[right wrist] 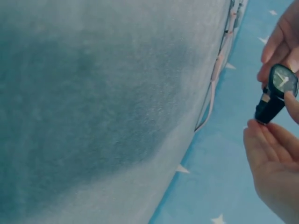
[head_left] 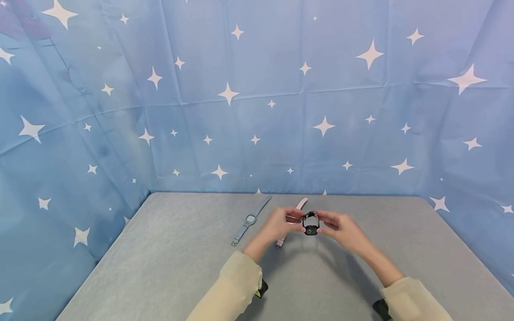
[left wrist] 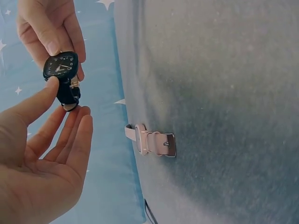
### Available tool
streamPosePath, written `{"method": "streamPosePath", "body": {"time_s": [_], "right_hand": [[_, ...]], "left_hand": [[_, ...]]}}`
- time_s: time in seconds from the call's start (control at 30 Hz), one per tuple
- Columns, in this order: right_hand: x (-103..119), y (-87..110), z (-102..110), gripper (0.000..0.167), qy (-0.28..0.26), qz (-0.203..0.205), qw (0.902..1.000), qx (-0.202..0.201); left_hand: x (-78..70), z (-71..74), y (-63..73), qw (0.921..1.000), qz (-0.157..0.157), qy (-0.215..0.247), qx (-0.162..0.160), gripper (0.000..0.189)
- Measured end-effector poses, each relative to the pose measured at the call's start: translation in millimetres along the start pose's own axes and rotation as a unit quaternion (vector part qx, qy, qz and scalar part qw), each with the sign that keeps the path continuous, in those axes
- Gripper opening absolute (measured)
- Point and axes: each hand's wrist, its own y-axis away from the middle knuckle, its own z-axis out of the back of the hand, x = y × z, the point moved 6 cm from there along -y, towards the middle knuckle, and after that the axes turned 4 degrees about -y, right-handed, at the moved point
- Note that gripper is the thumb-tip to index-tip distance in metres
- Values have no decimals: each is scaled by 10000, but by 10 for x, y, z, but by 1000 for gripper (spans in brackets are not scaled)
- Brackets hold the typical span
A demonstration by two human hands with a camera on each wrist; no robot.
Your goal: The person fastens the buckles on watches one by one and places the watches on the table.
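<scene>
Above the table, both hands hold a black wristwatch [head_left: 311, 230] whose strap forms a loop. From the left side, the left hand [head_left: 280, 224] pinches it, with its thumb at the edge of the watch case and its fingertips at the strap. The right hand [head_left: 341, 229] grips the opposite side. The left wrist view shows the dark dial [left wrist: 61, 66] and a metal part by the strap. Behind the left hand, a pink watch [head_left: 280, 243] lies on the table, partly hidden. To its left lies a light blue watch [head_left: 250, 219], stretched out flat.
A grey table [head_left: 160, 267] with rounded far corners spreads under the hands. Blue cloth with white stars [head_left: 265, 67] hangs behind it and along both sides. Dark bands [head_left: 262, 289] show at the sleeve cuffs.
</scene>
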Motion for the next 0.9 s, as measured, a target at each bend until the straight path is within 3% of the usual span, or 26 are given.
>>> {"method": "streamPosePath", "body": {"time_s": [0.2,0.43,0.7,0.9], "right_hand": [[-117,-13,-65,50,-85,-72,9992,377],[-197,12,-151,51,-83,-112,9960,877],[-285,43,-217,51,-31,-323,9943,1014],[-319,64,-249,52,-48,-472,9930,1079]], "left_hand": [[42,-90,-19,9981,265,-532,172,32],[77,-185,3,9888,443,-1378,375,29],[110,-311,12,9839,408,-1676,465,30],[106,-362,41,9756,497,-2090,444,30]]}}
